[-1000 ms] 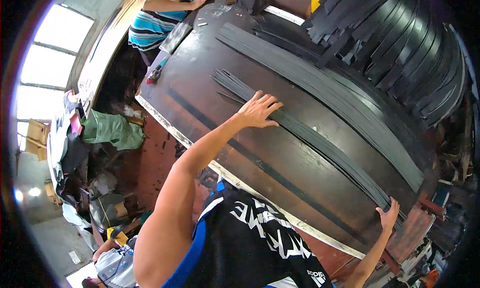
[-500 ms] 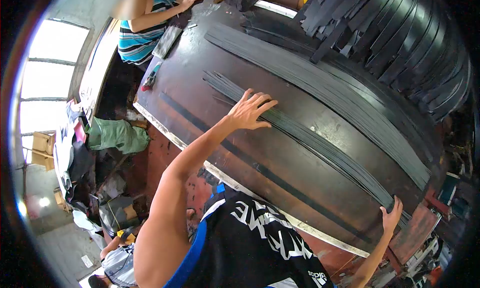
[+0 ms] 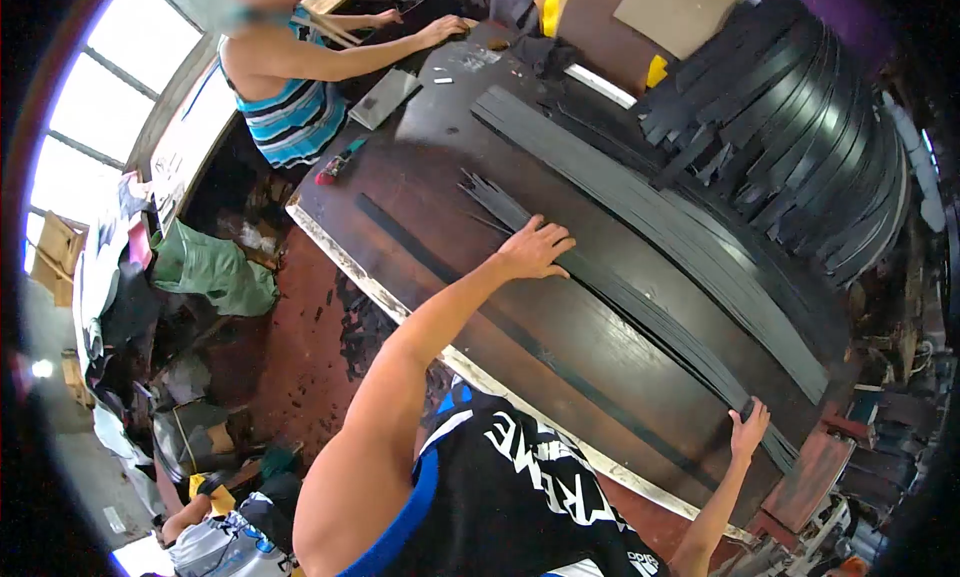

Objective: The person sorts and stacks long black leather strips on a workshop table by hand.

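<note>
A narrow bundle of long dark grey strips [image 3: 650, 319] lies lengthwise on the dark worktable [image 3: 440, 312]. My left hand [image 3: 537, 249] is closed over its upper-left part, fingers across the far side and thumb on the near side. Beyond that hand, the strip ends fan slightly apart. Near the lower-right end, my right hand [image 3: 750, 429] grips the same bundle, whose tips stick out past it. A wider layer of grey strips [image 3: 660, 227] lies parallel on the far side. One flat black strip [image 3: 570, 367] lies nearer to me.
A large heap of black strips [image 3: 790, 127] rises at the far right. Across the left end stands a person in a striped top [image 3: 290, 107], one hand on the table. A red-handled tool [image 3: 335, 167] lies near that corner. Another person [image 3: 225, 532] is low at left, near a green sack [image 3: 215, 272].
My left hand's fingers have drawn together over the bundle, where they were more spread. My right hand still holds its end. The head view has shifted, showing more of the person opposite.
</note>
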